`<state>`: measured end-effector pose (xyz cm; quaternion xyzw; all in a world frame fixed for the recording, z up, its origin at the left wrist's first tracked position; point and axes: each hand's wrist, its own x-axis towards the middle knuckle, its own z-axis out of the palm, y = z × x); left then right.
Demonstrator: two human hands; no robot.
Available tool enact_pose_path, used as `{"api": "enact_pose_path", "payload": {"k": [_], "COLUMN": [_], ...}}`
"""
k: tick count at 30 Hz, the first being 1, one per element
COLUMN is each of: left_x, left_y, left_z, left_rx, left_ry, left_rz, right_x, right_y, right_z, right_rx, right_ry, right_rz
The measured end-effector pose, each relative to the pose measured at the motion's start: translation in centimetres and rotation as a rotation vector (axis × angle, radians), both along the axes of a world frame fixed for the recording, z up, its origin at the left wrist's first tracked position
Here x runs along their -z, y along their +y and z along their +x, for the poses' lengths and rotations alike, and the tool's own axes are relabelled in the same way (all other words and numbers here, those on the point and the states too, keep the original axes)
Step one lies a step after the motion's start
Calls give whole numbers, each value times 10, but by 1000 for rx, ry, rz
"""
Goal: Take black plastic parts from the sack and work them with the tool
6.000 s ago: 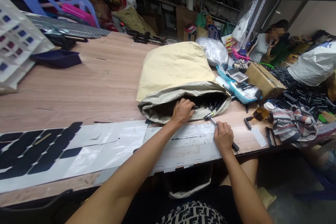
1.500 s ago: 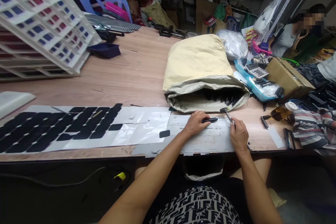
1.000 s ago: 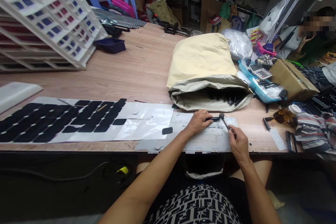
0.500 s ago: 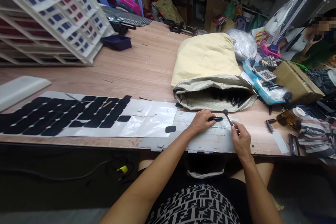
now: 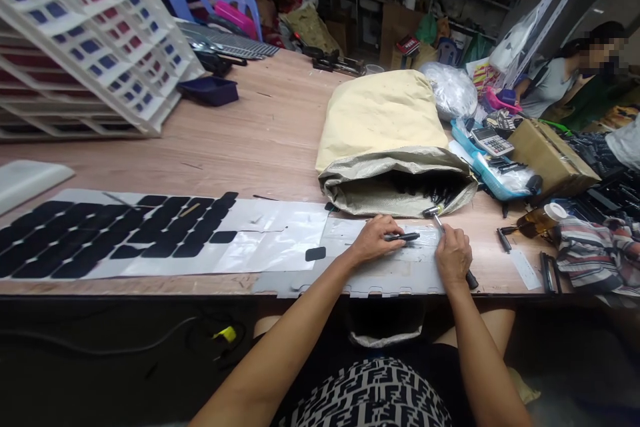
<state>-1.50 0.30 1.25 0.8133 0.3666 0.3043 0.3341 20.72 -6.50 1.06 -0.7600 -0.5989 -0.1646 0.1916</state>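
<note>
My left hand is closed on a slim black pen-like piece, which points right over the grey-white work sheet. In my right hand is a small hammer with a metal shaft; its head is up by the sack mouth and the black handle end shows below my fist. Just beyond both hands lies a cream sack, its mouth facing me, with several black pieces inside. A single black rounded patch is left of my left hand.
Rows of black rounded patches cover a white sheet at left. A white plastic crate and a dark blue tray stand behind. Rightward are a calculator, a cardboard box, a jar and striped cloth. Another person sits at far right.
My right hand has turned the hammer, so its head shows side-on and the handle end sticks out below. The black piece in my left hand stays near the same spot. The view has shifted slightly.
</note>
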Motion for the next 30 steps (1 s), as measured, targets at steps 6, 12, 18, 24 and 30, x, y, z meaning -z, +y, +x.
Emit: {"api": "enact_pose_path", "payload": {"k": [6,12,18,24,30], "left_x": [-8,-4,-10,-30,-29], "left_y": [-66,-105,-97,-7,104], "left_z": [-16,-15,-18,2,46], "left_rx": [288,327,327,-162,-614], "left_ry": [-18,217,119,-55,158], "left_rz": [55,262,142,-170,-309], "right_x": [-3,-4,0,0,-1], "right_y": [-2,-3,-3,-2,-2], "right_z": [-2,-4,-4,-5,-4], "right_rx": [12,11,10,20,23], "right_ry": [-30,-24,-47,-82,-50], "right_rz": [-5,-25,-5,-18,-50]}}
